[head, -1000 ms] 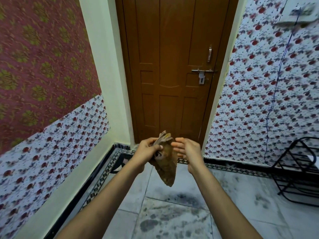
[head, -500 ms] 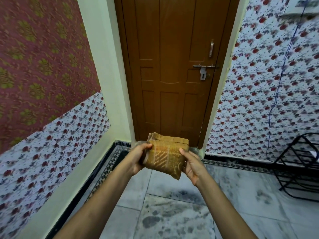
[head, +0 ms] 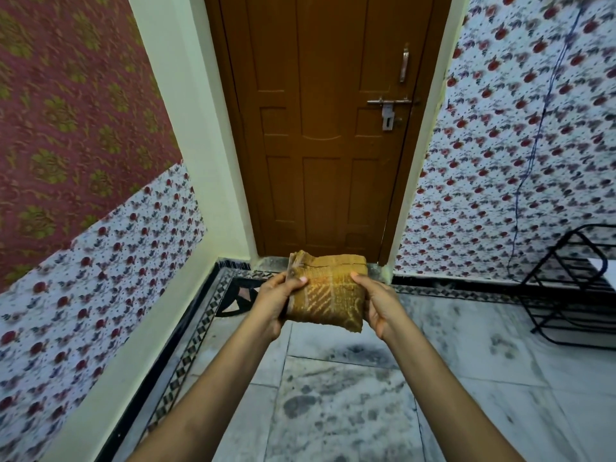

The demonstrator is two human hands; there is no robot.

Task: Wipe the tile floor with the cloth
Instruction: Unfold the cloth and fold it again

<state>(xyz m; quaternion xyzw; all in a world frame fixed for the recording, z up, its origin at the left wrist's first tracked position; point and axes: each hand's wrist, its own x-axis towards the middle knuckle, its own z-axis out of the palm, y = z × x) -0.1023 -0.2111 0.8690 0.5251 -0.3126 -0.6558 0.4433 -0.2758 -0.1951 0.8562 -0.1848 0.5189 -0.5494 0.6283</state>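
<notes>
A mustard-brown cloth [head: 330, 295] with a pale striped pattern is folded into a thick rectangle and held in the air in front of me. My left hand [head: 275, 300] grips its left edge, thumb on top. My right hand [head: 376, 303] grips its right edge. Below lies the grey-white tile floor [head: 333, 405], marked with dark smudges and stains.
A shut brown wooden door [head: 320, 128] with a latch stands straight ahead. Floral wallpapered walls rise on both sides. A black metal rack [head: 576, 281] stands on the floor at the right. A patterned black border [head: 200, 315] runs along the floor's left edge.
The cloth hung loose and crumpled from my left hand a second ago. It is now folded flat and held by both hands. The view has tilted down slightly.
</notes>
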